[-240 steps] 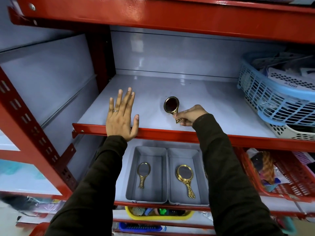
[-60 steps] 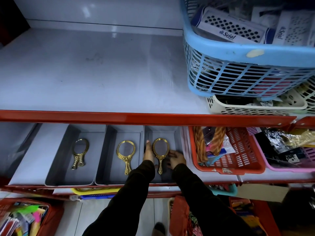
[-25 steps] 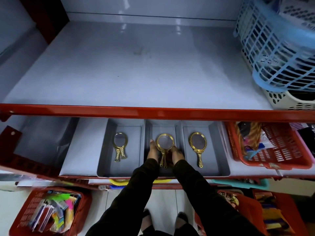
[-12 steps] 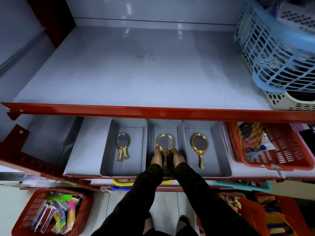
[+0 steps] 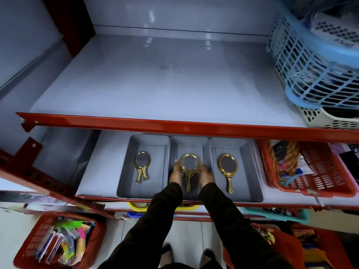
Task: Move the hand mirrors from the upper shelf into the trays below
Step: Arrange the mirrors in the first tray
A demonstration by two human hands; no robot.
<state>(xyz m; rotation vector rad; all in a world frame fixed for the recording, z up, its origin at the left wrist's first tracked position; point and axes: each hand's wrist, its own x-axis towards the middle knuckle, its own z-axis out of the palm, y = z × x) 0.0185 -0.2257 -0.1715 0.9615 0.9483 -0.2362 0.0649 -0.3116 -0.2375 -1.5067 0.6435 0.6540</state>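
Three grey trays stand side by side on the lower shelf. The left tray holds a gold hand mirror with two handles showing. A gold mirror lies in the right tray. In the middle tray lies a third gold hand mirror, handle toward me. My left hand and my right hand press against its round frame from either side, fingers straight. The white upper shelf shows no mirror.
The upper shelf's red front rail overhangs the trays. A blue basket sits on a white one at the upper right. A red basket stands right of the trays. More red baskets sit on the floor.
Both hands have slid forward from the middle mirror's neck to the sides of its round frame. The mirror stays in the middle tray.
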